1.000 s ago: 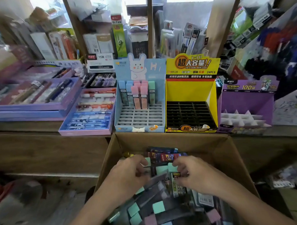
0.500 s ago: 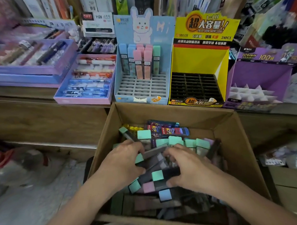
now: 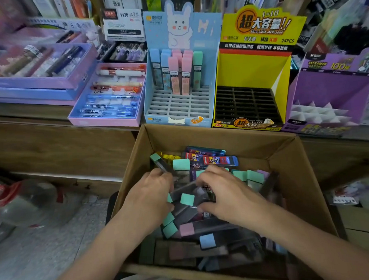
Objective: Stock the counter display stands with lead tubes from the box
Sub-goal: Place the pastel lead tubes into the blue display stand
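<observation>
Down in the box (image 3: 210, 136), below the counter (image 3: 27, 110) | left grip (image 3: 150, 195) and right grip (image 3: 229, 197) both curled round a loose bundle of lead tubes (image 3: 187, 199) | judgement: square caps one way, lift few at once, so each drops upright into blue stand (image 3: 178, 107) slots.

Both hands are inside the cardboard box (image 3: 219, 136). The left hand (image 3: 152, 195) and right hand (image 3: 227, 198) grip a bundle of dark lead tubes (image 3: 187, 199) between them. On the bench (image 3: 28, 113) behind, the blue stand (image 3: 178, 110) carries upright pastel tubes (image 3: 174, 73) in its rear rows. The yellow stand (image 3: 252, 74) sits just beside it, with the purple stand (image 3: 328, 88) on the far side.
</observation>
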{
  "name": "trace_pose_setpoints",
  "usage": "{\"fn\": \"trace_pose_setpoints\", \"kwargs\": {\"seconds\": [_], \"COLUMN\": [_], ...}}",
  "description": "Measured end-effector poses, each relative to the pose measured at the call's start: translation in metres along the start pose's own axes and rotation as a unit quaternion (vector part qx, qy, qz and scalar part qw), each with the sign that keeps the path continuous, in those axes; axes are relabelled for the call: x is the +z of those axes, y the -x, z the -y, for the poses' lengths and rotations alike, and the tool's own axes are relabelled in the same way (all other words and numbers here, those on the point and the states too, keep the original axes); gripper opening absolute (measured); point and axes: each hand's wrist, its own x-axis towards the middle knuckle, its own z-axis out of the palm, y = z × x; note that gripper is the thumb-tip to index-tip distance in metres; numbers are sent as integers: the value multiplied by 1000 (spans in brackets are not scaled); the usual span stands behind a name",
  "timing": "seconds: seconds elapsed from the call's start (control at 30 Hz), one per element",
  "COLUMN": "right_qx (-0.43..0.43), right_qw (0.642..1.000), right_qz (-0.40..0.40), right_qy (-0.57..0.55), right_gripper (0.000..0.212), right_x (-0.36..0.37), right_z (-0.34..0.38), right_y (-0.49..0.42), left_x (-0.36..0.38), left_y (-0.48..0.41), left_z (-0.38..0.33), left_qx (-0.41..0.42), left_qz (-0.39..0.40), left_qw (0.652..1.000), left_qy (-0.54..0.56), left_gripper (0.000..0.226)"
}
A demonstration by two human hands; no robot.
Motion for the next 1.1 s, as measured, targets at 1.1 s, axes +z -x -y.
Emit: {"fn": "trace_pose_setpoints", "kwargs": {"seconds": [1.1], "right_qx": [23], "right_qw": [976], "right_qz": [214], "right_qy": [-10], "right_gripper": [55], "right_x": [-7], "right_z": [12], "right_y": [-10], "left_x": [-3], "left_y": [2], "left_z": [-1], "left_qx": [10], "left_qz": [150], "left_qw": [984], "left_qy": [96], "left_gripper": [41]}}
